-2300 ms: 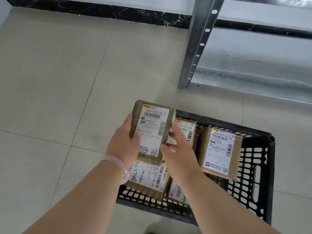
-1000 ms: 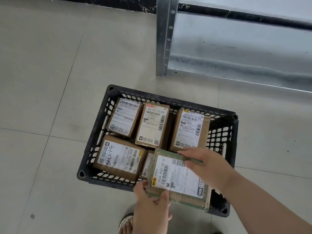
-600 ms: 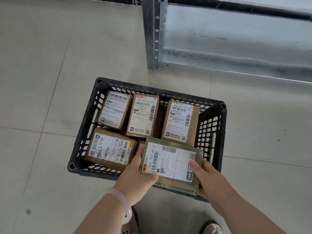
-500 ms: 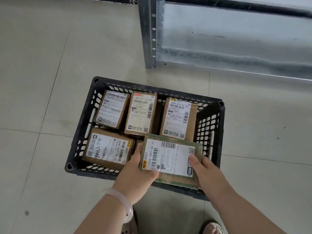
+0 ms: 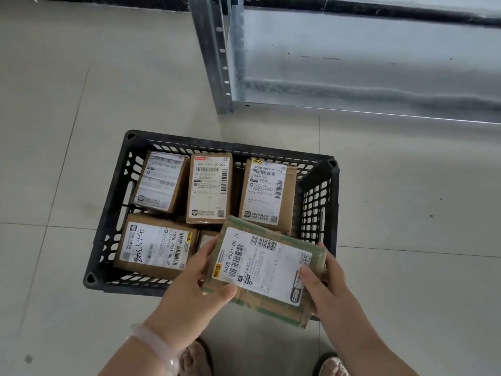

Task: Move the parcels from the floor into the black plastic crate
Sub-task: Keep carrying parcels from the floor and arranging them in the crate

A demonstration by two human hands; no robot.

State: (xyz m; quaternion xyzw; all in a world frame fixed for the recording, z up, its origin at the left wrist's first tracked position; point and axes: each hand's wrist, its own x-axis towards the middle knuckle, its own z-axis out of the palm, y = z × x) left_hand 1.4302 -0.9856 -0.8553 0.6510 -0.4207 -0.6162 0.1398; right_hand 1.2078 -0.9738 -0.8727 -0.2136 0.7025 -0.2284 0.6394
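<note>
1. Two hands grip one green-taped parcel (image 5: pixel 264 272) above the black plastic crate's (image 5: pixel 318 202) near right corner.
2. Left hand (image 5: pixel 195 291) fingers pinch its left end; right hand (image 5: pixel 326 286) fingers clamp its right end.
3. Five parcels lie inside the crate.

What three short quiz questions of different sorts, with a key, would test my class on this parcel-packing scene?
1. Multiple choice: the parcel with green tape is held by A) the left hand only, B) the right hand only, C) both hands.
2. True or false: the black plastic crate stands on the metal shelf.
3. Fill in: behind the held parcel, the far row in the crate holds ___ parcels.

Key: 1 C. 2 False; it stands on the floor. 3 Three.
</note>
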